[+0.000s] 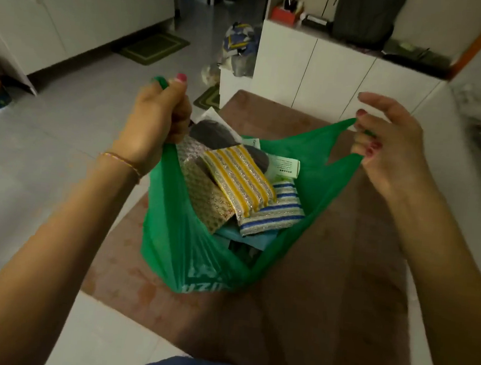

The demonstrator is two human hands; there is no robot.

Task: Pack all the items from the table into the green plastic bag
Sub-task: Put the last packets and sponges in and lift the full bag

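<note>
Pretty dim room, pale tiled floor (65, 128) all around. White cabinets (314, 73) at the back with a dark backpack (367, 16) and an orange box (284, 14) on top. Long white unit (59, 15) runs along the left wall, 1 green mat (155, 47) in front of it. Brown tabletop (342, 262) in the foreground.

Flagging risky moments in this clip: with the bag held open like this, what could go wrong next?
1. The right hand only pinches the thin handle of the green bag; that grip could slip and the bag sag.
2. The yellow striped pouch lies high in the pile and could slide out if the left hand lifts unevenly.
</note>
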